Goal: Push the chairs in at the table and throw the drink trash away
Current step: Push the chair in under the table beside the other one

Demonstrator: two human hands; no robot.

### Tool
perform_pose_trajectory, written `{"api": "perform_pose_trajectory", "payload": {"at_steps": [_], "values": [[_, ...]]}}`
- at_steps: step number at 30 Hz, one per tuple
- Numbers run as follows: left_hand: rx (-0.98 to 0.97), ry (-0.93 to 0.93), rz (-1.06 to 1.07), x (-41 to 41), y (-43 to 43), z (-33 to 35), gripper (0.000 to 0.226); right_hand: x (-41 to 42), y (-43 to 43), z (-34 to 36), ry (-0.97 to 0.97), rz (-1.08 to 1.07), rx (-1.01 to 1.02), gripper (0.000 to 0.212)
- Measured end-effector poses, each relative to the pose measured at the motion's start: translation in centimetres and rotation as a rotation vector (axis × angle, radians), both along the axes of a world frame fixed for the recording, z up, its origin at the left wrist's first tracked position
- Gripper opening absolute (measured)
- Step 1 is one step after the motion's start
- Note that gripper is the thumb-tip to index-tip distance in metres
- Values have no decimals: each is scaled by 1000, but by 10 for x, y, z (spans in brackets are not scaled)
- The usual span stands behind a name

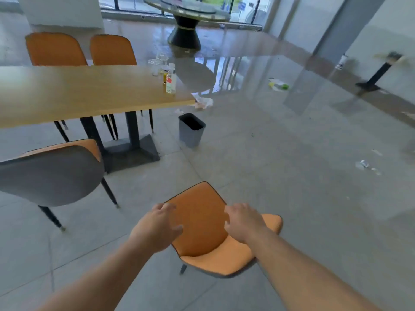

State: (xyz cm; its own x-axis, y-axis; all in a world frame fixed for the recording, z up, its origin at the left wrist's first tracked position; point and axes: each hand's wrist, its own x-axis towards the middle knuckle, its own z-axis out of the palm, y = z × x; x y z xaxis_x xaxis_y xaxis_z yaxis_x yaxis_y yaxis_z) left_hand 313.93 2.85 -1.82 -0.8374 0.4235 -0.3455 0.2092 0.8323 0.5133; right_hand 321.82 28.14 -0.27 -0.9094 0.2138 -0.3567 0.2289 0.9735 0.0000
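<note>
An orange chair [202, 225] stands on the floor in front of me, well away from the wooden table [78, 93]. My left hand [157, 227] and my right hand [243, 221] hover at the two sides of its backrest with fingers spread, holding nothing. A second chair with a grey back [49, 173] stands at the table's near side. Two more orange chairs [56, 50] are at the far side. On the table's right end stand a plastic bottle [171, 83], a smaller bottle and clear cups [155, 67]. A grey trash bin [191, 129] stands on the floor by the table's corner.
Litter lies on the tiled floor: a crumpled bag [203, 102] near the table's corner, a greenish wrapper [278, 85] further right, bits at the right edge. A round glass table [187, 12] stands at the back by the windows. A black stand [372, 79] is at the right.
</note>
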Motion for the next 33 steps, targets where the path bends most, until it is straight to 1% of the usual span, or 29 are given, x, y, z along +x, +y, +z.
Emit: {"api": "perform_pose_trajectory", "payload": {"at_steps": [2, 4, 6, 9, 11, 13, 15, 16, 19, 21, 23, 26, 30, 33], "values": [[-24, -2, -24, 18, 51, -11, 70, 23, 49, -10, -25, 11, -9, 34], [-46, -15, -28, 38, 107, -22, 70, 37, 98, -22, -40, 24, -34, 42], [-70, -56, -40, 62, 164, -38, 75, 48, 144, -38, -86, 62, -77, 57], [-154, -195, -90, 102, 231, -66, 93, 69, 200, -62, -187, 209, -104, 81], [-235, -296, -122, 124, 259, -82, 99, 81, 226, -76, -212, 302, -88, 85], [-309, -316, -123, 137, 272, -92, 87, 84, 238, -86, -191, 370, -75, 79], [-366, -295, -92, 140, 274, -95, 71, 79, 239, -93, -179, 407, -75, 69], [-397, -297, -87, 139, 272, -95, 67, 75, 237, -95, -188, 411, -81, 64], [-471, -316, -106, 132, 269, -93, 66, 63, 225, -106, -243, 406, -101, 54], [-476, -307, -71, 127, 266, -92, 63, 53, 215, -112, -245, 384, -84, 50], [-458, -290, -3, 117, 256, -91, 59, 39, 200, -116, -238, 357, -74, 48], [-417, -274, 82, 89, 216, -92, 61, 9, 162, -118, -233, 331, -99, 43], [-294, -163, 213, 44, 151, -104, 59, -49, 103, -115, -191, 299, -123, 41], [-205, -98, 219, -10, 108, -115, 55, -110, 73, -111, -191, 310, -117, 44]]}}
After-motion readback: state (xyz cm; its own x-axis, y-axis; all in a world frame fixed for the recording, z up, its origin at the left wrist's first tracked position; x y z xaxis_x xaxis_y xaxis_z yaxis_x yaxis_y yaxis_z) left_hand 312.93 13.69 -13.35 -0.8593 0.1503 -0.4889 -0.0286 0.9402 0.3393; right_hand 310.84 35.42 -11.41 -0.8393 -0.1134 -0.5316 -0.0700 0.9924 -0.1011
